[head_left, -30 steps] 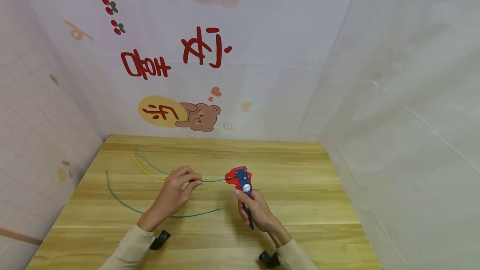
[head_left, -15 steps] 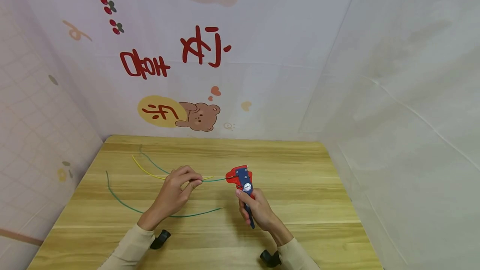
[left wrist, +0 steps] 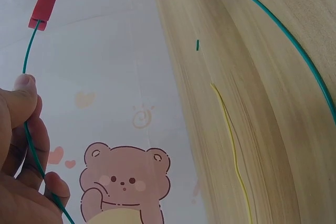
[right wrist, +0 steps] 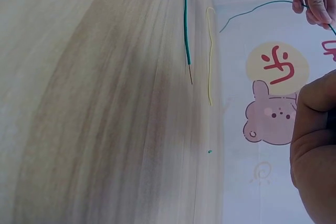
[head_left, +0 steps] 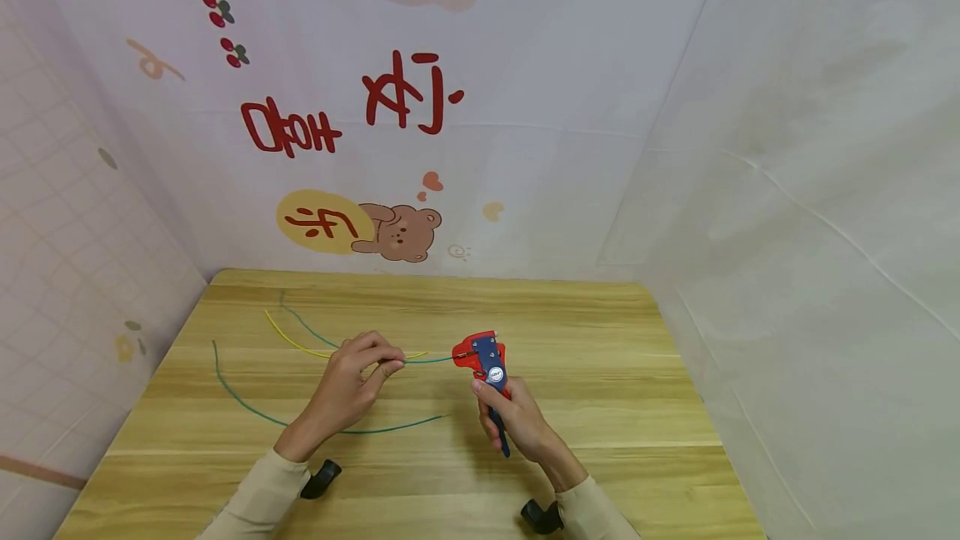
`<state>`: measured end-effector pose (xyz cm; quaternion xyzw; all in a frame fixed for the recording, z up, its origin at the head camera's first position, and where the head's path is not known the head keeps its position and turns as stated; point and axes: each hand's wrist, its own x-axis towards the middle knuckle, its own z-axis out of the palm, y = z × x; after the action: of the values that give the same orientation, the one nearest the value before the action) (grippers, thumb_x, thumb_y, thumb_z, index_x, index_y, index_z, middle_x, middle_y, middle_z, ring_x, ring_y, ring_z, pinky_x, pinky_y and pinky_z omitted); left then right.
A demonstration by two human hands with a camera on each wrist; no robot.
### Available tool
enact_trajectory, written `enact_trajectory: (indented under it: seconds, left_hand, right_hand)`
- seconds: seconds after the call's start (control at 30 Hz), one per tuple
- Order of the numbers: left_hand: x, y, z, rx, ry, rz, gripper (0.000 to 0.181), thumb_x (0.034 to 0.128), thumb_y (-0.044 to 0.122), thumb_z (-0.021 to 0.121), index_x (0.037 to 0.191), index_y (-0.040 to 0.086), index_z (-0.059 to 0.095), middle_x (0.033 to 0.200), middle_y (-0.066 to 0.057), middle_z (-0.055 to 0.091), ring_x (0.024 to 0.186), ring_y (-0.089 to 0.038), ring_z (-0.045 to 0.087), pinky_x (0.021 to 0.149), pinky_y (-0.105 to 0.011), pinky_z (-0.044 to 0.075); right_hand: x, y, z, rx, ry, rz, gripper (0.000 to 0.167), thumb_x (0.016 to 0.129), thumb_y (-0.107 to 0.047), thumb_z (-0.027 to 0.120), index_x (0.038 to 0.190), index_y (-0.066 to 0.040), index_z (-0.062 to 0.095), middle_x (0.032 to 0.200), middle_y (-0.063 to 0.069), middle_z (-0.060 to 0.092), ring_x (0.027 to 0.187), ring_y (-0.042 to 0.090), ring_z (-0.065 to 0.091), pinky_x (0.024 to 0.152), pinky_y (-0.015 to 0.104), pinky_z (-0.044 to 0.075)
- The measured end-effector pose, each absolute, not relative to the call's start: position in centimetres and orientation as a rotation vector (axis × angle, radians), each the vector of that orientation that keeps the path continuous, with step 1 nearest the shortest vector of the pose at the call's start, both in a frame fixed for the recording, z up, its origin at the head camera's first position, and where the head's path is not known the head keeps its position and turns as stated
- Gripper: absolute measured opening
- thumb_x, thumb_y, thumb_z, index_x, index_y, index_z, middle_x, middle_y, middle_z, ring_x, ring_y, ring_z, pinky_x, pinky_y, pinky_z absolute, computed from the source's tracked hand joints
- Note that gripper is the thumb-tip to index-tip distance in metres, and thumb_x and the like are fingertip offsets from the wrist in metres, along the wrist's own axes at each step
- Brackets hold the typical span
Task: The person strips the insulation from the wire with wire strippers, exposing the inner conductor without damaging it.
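Between thumb and fingertips, my left hand [head_left: 341, 390] pinches a thin green wire [head_left: 431, 362] above the table. The wire's right end meets the red head of a red-and-blue wire stripper [head_left: 486, 355]; how far it reaches inside is hidden. My right hand [head_left: 517, 422] grips the stripper's handles, with the thumb on the near side. In the left wrist view the same wire [left wrist: 25, 59] runs across the fingers up to the red head [left wrist: 44, 3]. From the right wrist view the stripper is out of sight, and only part of the right hand [right wrist: 317, 150] shows.
Another green wire [head_left: 251, 408] lies curved on the table [head_left: 600, 407], passing beneath the left arm; its right tip is bare copper [right wrist: 190, 75]. Behind the left hand lies a yellow wire [head_left: 288, 340]. A short green piece [left wrist: 197, 45] lies near the table's back edge.
The stripper has shifted very slightly right, and the held wire's far left end has moved a little right. In the last half second almost nothing has moved.
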<state>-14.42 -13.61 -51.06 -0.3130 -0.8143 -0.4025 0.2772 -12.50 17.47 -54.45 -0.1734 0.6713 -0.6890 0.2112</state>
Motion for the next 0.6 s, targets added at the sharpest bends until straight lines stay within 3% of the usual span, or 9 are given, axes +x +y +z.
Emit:
enact_trajectory:
  seconds: [0.1, 0.27, 0.47, 0.6]
  left_hand:
    - [-14.40, -13.61, -51.01, -0.842, -2.189, -1.080, 0.027, 0.0832, -0.010, 0.090, 0.097, 0.013, 0.085, 0.093, 0.004, 0.075, 0.082, -0.012, 0.069, 0.077, -0.029, 0.047]
    - [-14.35, -13.63, -50.93, -0.836, -2.199, -1.090, 0.026, 0.0856, -0.009, 0.089, 0.097, 0.014, 0.085, 0.094, 0.005, 0.075, 0.083, -0.011, 0.069, 0.078, -0.027, 0.046]
    - [-14.36, -13.63, -50.87, -0.831, -2.196, -1.078, 0.024, 0.0858, -0.008, 0.090, 0.097, 0.013, 0.085, 0.094, 0.006, 0.074, 0.084, -0.010, 0.068, 0.078, -0.027, 0.047]
    - [-14.43, -13.61, -50.90, -0.828, -2.194, -1.077, 0.024, 0.0852, -0.008, 0.090, 0.097, 0.012, 0.085, 0.094, 0.006, 0.074, 0.083, -0.010, 0.068, 0.078, -0.028, 0.047]
  right_hand:
    - [-12.50, 17.48, -54.42, -0.483, 1.868, -1.913, 0.061, 0.121, -0.034, 0.052, 0.085, 0.015, 0.049, 0.060, 0.028, 0.044, 0.044, 0.007, 0.055, 0.044, 0.023, 0.047]
    - [-12.54, 17.52, -54.42, -0.479, 1.864, -1.910, 0.061, 0.121, -0.034, 0.052, 0.085, 0.015, 0.048, 0.057, 0.019, 0.046, 0.043, 0.007, 0.055, 0.044, 0.024, 0.048]
    - [-12.54, 17.62, -54.44, -0.489, 1.847, -1.915, 0.061, 0.121, -0.032, 0.051, 0.084, 0.016, 0.047, 0.060, 0.029, 0.042, 0.043, 0.007, 0.055, 0.044, 0.024, 0.048]
    - [-12.56, 17.65, -54.42, -0.492, 1.840, -1.919, 0.060, 0.121, -0.032, 0.052, 0.085, 0.015, 0.047, 0.056, 0.016, 0.047, 0.044, 0.007, 0.055, 0.043, 0.024, 0.048]
